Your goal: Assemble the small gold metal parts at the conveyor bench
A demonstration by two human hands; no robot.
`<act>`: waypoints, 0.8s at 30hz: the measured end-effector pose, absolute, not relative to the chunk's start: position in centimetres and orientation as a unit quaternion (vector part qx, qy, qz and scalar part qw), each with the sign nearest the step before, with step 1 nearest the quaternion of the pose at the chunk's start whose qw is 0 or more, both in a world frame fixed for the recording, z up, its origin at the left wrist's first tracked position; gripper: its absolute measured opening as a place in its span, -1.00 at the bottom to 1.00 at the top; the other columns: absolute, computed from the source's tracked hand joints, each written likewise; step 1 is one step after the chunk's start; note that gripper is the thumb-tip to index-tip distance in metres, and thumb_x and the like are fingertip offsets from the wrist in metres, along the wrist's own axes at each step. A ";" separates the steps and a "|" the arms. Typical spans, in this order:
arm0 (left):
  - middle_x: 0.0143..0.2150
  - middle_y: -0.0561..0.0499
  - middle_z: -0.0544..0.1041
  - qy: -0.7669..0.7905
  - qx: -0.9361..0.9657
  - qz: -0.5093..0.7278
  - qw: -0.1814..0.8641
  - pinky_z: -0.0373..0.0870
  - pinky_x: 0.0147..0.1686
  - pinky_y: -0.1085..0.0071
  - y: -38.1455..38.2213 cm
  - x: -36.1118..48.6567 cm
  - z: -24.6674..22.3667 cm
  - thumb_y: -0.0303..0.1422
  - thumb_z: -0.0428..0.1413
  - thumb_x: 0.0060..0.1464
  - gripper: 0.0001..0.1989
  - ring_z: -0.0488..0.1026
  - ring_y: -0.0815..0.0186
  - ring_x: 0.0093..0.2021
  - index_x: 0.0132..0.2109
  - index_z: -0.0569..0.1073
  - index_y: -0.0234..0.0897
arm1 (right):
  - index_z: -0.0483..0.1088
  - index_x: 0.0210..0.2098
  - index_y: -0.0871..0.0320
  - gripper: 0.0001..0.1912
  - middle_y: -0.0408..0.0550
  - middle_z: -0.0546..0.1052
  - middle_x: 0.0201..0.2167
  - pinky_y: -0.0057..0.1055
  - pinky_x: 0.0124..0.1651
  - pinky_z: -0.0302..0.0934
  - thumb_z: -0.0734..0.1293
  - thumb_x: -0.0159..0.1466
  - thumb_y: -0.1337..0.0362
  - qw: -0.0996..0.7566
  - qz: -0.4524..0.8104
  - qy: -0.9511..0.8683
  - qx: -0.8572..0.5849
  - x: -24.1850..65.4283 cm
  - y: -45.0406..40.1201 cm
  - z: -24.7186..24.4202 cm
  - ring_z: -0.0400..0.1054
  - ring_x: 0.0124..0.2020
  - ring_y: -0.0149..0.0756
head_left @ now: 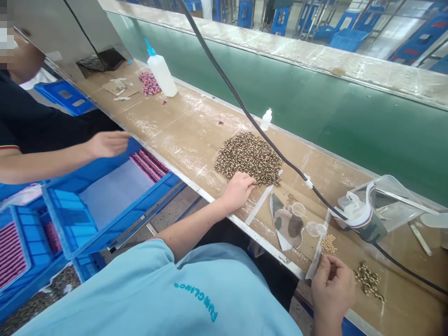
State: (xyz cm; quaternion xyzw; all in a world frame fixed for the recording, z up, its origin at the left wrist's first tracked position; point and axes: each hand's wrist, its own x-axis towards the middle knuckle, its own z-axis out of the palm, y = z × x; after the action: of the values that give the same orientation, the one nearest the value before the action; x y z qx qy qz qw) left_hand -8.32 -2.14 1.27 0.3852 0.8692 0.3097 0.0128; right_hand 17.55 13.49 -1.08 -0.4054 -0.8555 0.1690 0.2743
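Two bare hands work over a tan workbench top [196, 126]: your left hand [238, 191] rests with loosely curled, parted fingers against the edge of a large heap of small brown-spotted beads [248, 158], while your right hand [332, 289] has its fingertips [324, 263] pressed together, pinching something too small to make out, near a small cluster of spotted beads [369, 282] and a little pile of cream beads [329, 243], with a clear plastic cup [316, 228] between them
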 end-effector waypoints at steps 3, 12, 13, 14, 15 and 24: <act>-0.26 -0.09 0.51 0.861 0.420 0.285 0.033 0.31 -0.12 0.27 -1.5 -8.1 1.2 -0.52 0.02 0.10 -0.83 0.35 0.22 -0.20 -0.26 0.51 -0.31 | 0.32 -0.45 0.15 -0.56 -0.02 0.34 -0.55 -0.31 -0.34 0.05 0.09 0.25 -0.08 0.273 0.176 -0.854 -0.407 17.7 13.5 -1.0 0.21 -0.45 -0.21; -0.27 -0.09 0.52 0.837 0.425 0.343 -0.018 0.32 -0.08 0.23 -2.1 -8.4 1.5 -0.43 -0.07 0.15 -0.78 0.38 0.22 -0.18 -0.29 0.48 -0.29 | 0.30 -0.36 0.14 -0.59 -0.18 0.32 -0.55 -0.42 -0.42 0.07 0.25 0.14 -0.11 0.268 0.431 -0.715 -0.481 18.4 13.6 -0.1 0.17 -0.53 -0.40; -0.26 -0.08 0.52 0.830 0.415 0.373 -0.008 0.32 -0.07 0.24 -2.1 -7.9 1.9 -0.41 -0.06 0.15 -0.79 0.39 0.23 -0.16 -0.27 0.47 -0.28 | 0.29 -0.36 0.14 -0.59 -0.23 0.28 -0.59 -0.46 -0.48 0.03 0.27 0.12 -0.11 0.264 0.481 -0.683 -0.483 18.3 13.5 0.1 0.12 -0.58 -0.44; -0.25 -0.07 0.53 0.819 0.403 0.408 0.016 0.34 -0.07 0.26 -2.1 -7.1 2.2 -0.40 -0.05 0.14 -0.80 0.41 0.24 -0.16 -0.25 0.47 -0.27 | 0.29 -0.37 0.13 -0.59 -0.27 0.24 -0.63 -0.49 -0.53 -0.02 0.29 0.10 -0.10 0.261 0.527 -0.650 -0.481 18.2 13.4 0.3 0.07 -0.62 -0.48; -0.26 -0.05 0.53 0.802 0.392 0.447 0.059 0.36 -0.09 0.29 -1.9 -6.3 2.5 -0.38 -0.02 0.13 -0.82 0.42 0.26 -0.18 -0.25 0.47 -0.27 | 0.28 -0.38 0.13 -0.59 -0.30 0.22 -0.66 -0.52 -0.57 -0.08 0.32 0.08 -0.10 0.261 0.567 -0.620 -0.476 18.1 13.3 0.5 0.03 -0.64 -0.50; -0.44 0.03 0.53 0.514 0.179 0.659 0.519 0.44 -0.26 0.39 2.3 1.0 2.1 -0.29 0.24 -0.11 -0.76 0.49 0.38 -0.41 -0.32 0.44 -0.35 | 0.26 -0.41 0.14 -0.61 -0.34 0.19 -0.72 -0.58 -0.62 -0.11 0.37 0.05 -0.05 0.260 0.636 -0.566 -0.455 17.1 12.5 1.6 -0.02 -0.69 -0.56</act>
State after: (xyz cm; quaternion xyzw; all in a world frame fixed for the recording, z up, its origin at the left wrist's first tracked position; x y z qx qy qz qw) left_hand 0.96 2.29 2.14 0.1786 0.5136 0.6591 0.5194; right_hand 17.11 12.49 1.55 -0.4552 -0.5663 0.6362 0.2597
